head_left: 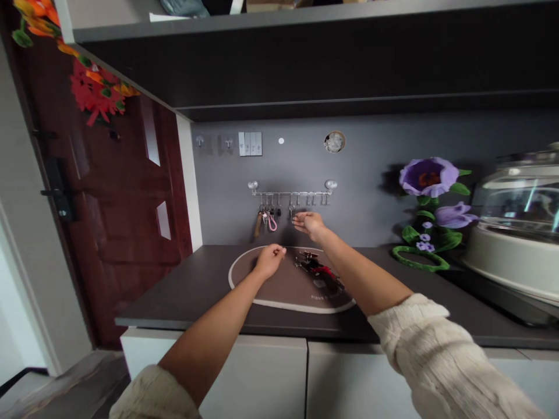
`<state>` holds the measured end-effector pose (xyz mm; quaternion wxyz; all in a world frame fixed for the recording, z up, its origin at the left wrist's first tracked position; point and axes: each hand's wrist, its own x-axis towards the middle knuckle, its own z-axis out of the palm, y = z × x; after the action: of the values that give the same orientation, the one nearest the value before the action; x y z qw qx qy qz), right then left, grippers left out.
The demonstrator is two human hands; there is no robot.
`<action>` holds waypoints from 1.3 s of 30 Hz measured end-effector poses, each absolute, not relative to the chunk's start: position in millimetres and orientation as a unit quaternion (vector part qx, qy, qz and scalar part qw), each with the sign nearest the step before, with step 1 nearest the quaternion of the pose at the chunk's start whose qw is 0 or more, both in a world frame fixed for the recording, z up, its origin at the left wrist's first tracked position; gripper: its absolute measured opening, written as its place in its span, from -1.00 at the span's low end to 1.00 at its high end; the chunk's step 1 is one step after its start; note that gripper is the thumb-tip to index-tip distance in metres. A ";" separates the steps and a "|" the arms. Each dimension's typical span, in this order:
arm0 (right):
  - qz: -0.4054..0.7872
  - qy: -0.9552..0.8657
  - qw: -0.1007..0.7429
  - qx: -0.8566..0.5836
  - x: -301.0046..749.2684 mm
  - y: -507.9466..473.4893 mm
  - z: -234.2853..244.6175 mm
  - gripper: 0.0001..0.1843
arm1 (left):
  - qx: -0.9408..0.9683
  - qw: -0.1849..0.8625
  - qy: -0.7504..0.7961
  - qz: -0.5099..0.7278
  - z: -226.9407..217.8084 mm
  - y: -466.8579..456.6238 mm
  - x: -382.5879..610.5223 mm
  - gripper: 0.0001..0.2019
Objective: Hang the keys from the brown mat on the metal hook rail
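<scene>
My right hand (pixel 309 224) is raised to the clear hook rail (pixel 292 193) on the back wall. Its fingers are pressed together at a small metal key (pixel 291 212) hanging below a middle hook. Lower down and to the left, my left hand (pixel 269 259) hovers over the brown mat (pixel 257 285), fingers curled into a pinch; whatever is in it, if anything, is hidden. Several keys (pixel 264 217) with a pink loop (pixel 272 223) and a brown tag (pixel 258 224) hang from the rail's left hooks. A pile of keys with dark and red fobs (pixel 321 267) lies on the mat, partly behind my right forearm.
A dark shelf (pixel 305 64) overhangs the counter (pixel 183 291). Purple artificial flowers (pixel 430 177) and a white appliance with a clear dome (pixel 510 250) stand at right. A dark red door (pixel 113 221) is at left. White switches (pixel 250 144) sit on the wall.
</scene>
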<state>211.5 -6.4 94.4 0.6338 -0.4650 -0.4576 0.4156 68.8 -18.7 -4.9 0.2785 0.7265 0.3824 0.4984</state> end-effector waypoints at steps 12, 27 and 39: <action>0.362 -0.536 0.594 -0.479 224.5 -54.2 53.1 -0.95 | 0.655 0.325 0.481 0.484 -0.2 -32.5 80.1 -0.94; 0.145 -0.638 0.486 -0.580 240.3 -63.9 17.5 -0.91 | 0.698 0.220 0.556 0.394 -5.2 -25.4 105.9 -0.83; 0.145 -0.628 0.499 -0.579 240.1 -63.6 17.9 -0.91 | 0.717 0.201 0.496 0.447 -10.4 -18.3 103.1 -0.89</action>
<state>240.1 -63.6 17.9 0.4994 -0.5790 -0.6280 0.1450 103.1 -18.3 -10.4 0.2008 0.7165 0.4962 0.4473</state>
